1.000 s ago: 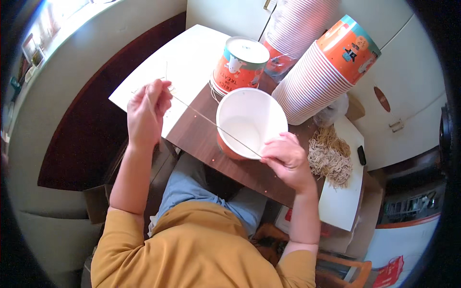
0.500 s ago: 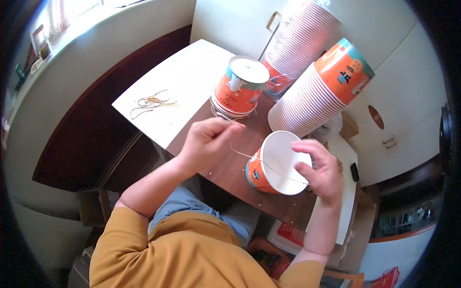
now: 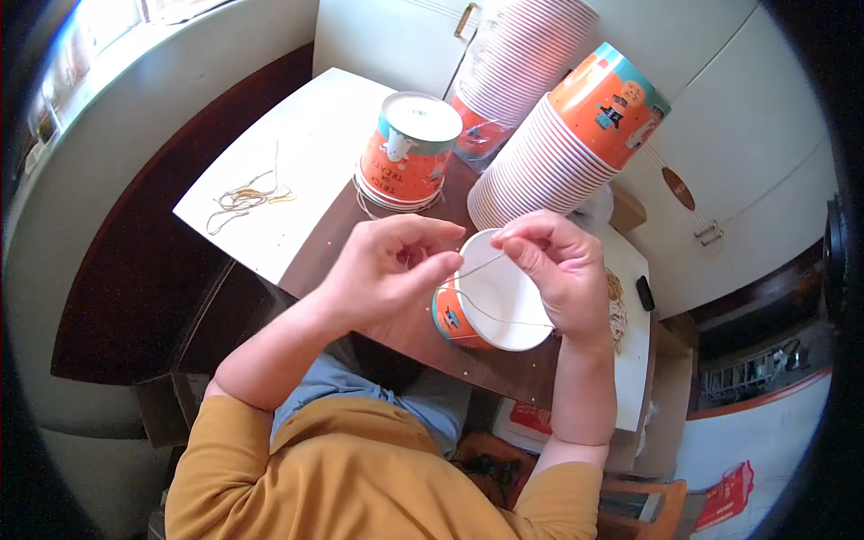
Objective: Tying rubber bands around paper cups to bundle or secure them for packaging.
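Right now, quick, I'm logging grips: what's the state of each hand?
Left hand: partly open; whether it holds cord can't be told.
Right hand: closed, pinching the cord.

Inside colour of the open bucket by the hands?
The open bucket is plain white inside; it shows best in the head view.
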Demonstrator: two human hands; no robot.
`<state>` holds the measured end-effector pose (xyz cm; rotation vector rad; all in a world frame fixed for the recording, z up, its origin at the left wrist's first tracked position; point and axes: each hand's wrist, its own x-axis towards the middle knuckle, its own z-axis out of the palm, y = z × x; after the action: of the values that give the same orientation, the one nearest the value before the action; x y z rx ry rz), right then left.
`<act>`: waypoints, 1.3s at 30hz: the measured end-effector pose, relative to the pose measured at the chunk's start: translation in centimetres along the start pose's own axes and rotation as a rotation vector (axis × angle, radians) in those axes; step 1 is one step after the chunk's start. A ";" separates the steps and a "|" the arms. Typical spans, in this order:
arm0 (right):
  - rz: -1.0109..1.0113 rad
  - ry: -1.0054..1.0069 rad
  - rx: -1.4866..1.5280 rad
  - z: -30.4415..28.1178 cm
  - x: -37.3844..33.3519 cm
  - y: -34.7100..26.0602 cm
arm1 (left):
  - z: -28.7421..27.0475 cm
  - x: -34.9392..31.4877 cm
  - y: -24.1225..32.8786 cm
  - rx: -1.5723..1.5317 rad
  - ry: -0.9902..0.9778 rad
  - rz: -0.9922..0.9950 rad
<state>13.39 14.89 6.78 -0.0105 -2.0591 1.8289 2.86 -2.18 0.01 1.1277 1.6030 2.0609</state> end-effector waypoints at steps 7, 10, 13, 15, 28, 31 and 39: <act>-0.227 -0.150 -0.654 -0.3 -0.5 -0.8 | 1.2 1.8 1.4 0.013 -0.206 -0.132; -0.036 -0.071 -0.527 -0.2 -1.0 -1.0 | 1.4 2.5 1.6 0.045 -0.191 -0.151; -0.227 -0.039 -0.702 -0.7 -1.0 -1.3 | 1.6 3.3 2.9 0.163 -0.212 -0.108; -0.270 -0.024 -0.744 -0.8 -1.1 -1.8 | 1.4 4.2 3.2 0.131 -0.223 -0.151; 0.435 -0.132 0.296 -3.5 -1.4 0.4 | 2.7 5.1 2.6 0.600 -0.339 0.564; 0.439 -0.138 0.195 -3.3 -1.3 1.1 | 2.5 5.0 2.0 0.713 -0.373 0.652; 0.528 -0.142 0.091 -3.4 -1.5 3.5 | 0.9 5.4 0.7 0.913 -0.500 0.870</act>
<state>14.85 18.26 3.31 -0.4522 -2.2146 2.2843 0.18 1.64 2.86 2.7634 1.9853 1.0622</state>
